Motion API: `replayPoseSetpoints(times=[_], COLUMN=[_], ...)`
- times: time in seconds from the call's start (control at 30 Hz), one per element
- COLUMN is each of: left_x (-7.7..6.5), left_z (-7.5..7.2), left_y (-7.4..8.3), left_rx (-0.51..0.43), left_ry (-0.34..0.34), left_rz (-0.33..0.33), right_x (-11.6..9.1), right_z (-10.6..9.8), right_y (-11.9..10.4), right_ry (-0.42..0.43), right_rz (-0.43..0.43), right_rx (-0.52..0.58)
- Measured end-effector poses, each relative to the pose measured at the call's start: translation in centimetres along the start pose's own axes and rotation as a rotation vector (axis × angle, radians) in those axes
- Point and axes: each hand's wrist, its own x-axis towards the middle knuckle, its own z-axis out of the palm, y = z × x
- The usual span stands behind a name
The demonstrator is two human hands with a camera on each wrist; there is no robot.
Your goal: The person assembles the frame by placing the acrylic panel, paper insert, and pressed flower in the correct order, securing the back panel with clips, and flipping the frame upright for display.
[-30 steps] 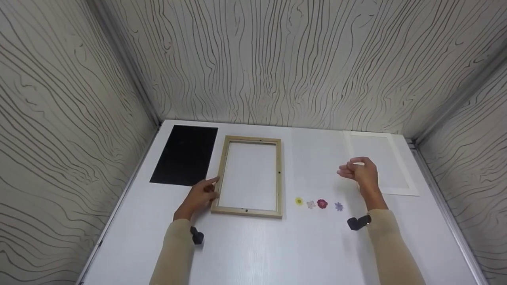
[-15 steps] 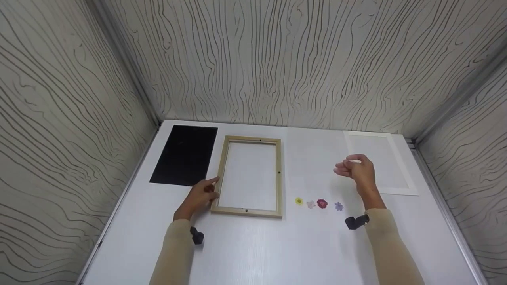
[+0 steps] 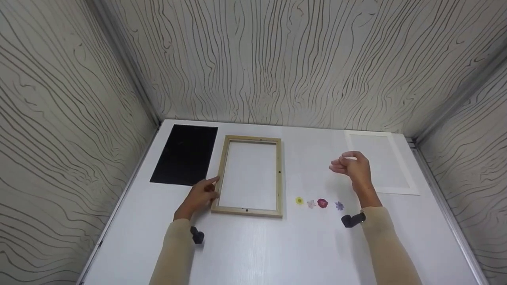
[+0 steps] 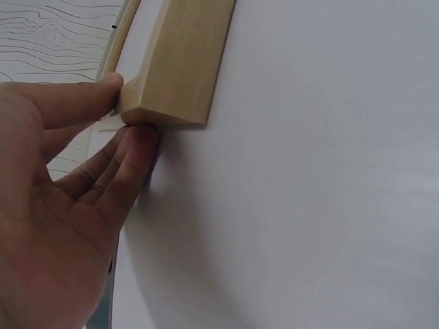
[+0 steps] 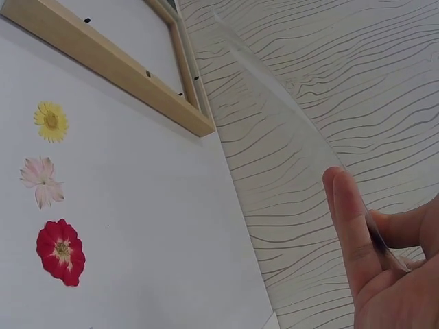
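Observation:
A light wooden picture frame (image 3: pixel 279 172) lies on the white table, its inside showing white. At its left side my left hand (image 3: pixel 198 197) grips the edge; in the left wrist view, thumb and fingers (image 4: pixel 140 147) meet the wooden bar (image 4: pixel 182 62). My right hand (image 3: pixel 356 168) is raised above the table, right of the frame. It pinches a clear, thin sheet (image 5: pixel 291 113) between thumb and fingers, best seen in the right wrist view; in the head view the sheet is barely visible. Below lie pressed flowers: yellow (image 3: pixel 299 201), pale pink (image 3: pixel 311 204), red (image 3: pixel 323 203) and purple (image 3: pixel 339 206).
A black rectangular panel (image 3: pixel 184 154) lies at the table's back left. At the back right is a white mat border (image 3: pixel 404 174), partly behind my right hand. Patterned walls (image 3: pixel 253 63) enclose the table's back and both sides.
My right hand has drifted left and slightly away from me with the clear sheet, toward the frame. My left hand and the frame have stayed put.

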Motion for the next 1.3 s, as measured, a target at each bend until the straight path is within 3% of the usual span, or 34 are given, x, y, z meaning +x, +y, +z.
replayPoseSetpoints(times=[0.67, 0.77, 1.03, 1.3], left_x=[-0.1, -0.1, 0.3, 0.3], left_z=[-0.1, 0.0, 0.8, 1.7], left_y=[0.7, 1.2, 3.3, 5.7], left_rx=[0.042, 0.051, 0.145, 0.133], left_ry=[0.009, 0.041, 0.238, 0.245], left_rz=[0.023, 0.013, 0.047, 0.115], right_x=[-0.2, -0.3, -0.6, -1.2], right_z=[1.6, 1.9, 2.6, 3.2], right_y=[-0.2, -0.3, -0.2, -0.3], right_ry=[-0.047, -0.050, -0.052, -0.047], right_rz=[-0.024, -0.027, -0.033, -0.035], right_rx=[0.020, 0.026, 0.019, 0.014])
